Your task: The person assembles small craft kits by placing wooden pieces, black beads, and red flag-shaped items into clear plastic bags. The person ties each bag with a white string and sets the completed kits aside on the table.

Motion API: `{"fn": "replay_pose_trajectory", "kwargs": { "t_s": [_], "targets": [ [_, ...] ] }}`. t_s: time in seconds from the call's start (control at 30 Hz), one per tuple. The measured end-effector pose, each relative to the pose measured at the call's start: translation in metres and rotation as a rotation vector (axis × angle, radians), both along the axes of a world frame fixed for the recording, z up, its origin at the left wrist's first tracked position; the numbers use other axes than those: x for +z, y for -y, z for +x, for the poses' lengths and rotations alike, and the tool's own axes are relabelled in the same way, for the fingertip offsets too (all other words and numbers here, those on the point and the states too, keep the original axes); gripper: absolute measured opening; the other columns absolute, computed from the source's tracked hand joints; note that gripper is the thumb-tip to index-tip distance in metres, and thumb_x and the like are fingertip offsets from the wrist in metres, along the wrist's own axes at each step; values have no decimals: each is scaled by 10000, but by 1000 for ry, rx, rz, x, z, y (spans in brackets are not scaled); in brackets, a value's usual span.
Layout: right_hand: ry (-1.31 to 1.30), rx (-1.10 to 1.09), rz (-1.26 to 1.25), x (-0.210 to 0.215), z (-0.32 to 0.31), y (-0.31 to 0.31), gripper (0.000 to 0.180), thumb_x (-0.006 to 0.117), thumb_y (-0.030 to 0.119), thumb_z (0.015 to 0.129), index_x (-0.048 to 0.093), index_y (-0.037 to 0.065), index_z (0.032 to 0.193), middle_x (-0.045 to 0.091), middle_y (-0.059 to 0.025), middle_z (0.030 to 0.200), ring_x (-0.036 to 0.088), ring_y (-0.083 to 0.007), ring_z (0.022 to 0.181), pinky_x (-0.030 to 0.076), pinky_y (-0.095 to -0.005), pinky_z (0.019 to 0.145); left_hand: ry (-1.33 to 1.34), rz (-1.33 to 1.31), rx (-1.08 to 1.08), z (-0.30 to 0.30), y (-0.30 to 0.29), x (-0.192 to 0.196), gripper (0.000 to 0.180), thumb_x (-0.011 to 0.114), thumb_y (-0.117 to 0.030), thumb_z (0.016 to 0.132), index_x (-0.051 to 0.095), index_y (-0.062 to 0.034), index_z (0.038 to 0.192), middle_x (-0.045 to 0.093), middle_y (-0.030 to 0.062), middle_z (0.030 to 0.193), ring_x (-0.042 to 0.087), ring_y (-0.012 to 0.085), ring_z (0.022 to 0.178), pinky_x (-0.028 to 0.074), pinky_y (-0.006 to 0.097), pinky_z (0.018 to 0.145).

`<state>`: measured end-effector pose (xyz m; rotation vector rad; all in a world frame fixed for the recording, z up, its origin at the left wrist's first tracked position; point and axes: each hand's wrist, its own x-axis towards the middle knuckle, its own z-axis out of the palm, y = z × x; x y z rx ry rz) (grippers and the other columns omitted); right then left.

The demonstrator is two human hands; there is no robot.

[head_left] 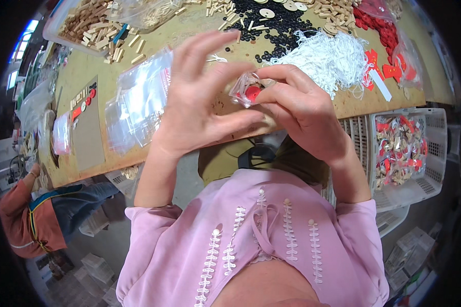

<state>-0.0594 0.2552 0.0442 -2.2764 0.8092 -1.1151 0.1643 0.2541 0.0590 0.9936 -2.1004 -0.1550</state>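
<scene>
Between my hands is a small clear plastic bag [239, 90] with a red round piece and some wooden pieces inside. My right hand [305, 105] pinches this bag between thumb and fingers. To its left, my left hand [194, 97] has its fingers spread apart, smeared a little by motion, with nothing seen in its grip. Below my left hand's wrist side lies a stack of flat clear zip bags [138, 105]. Beyond my right hand spreads a heap of white strings [325, 59].
Wooden blocks [95, 33] fill a tub at the far left. Black rings [271, 38] and red pieces [379, 25] lie at the back. At right, a white crate [433, 153] holds filled bags. A brown board [89, 140] bears sample parts. Another person [46, 220] is at left.
</scene>
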Motion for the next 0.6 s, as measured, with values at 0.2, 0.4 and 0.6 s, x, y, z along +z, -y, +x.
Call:
{"fn": "replay_pose_trajectory", "kwargs": {
  "t_s": [0.2, 0.4, 0.6],
  "targets": [
    [-16, -36, 3, -4, 0, 0, 96, 668, -39, 847, 681, -10, 938, 662, -169, 1082, 680, -301, 964, 563, -352, 809, 26, -130, -74, 7, 4, -31, 430, 883, -361, 712, 784, -130, 1060, 590, 130, 1436, 488, 361, 1347, 386, 488, 1118],
    [7, 11, 8, -4, 6, -4, 118, 688, -23, 857, 714, 12, 967, 685, -142, 1114, 681, -278, 980, 557, -341, 829, 242, -71, 62, -13, -4, -26, 393, 847, -404, 725, 785, -133, 1002, 615, 96, 1382, 501, 353, 1339, 372, 550, 1123],
    [4, -44, -33, -2, 0, -2, 131, 697, -33, 837, 699, 16, 959, 688, -133, 1048, 684, -284, 943, 563, -349, 801, -38, 123, -82, 1, -1, -11, 415, 856, -289, 757, 745, -103, 1112, 660, 105, 1289, 586, 310, 1256, 414, 475, 1106]
  ]
}}
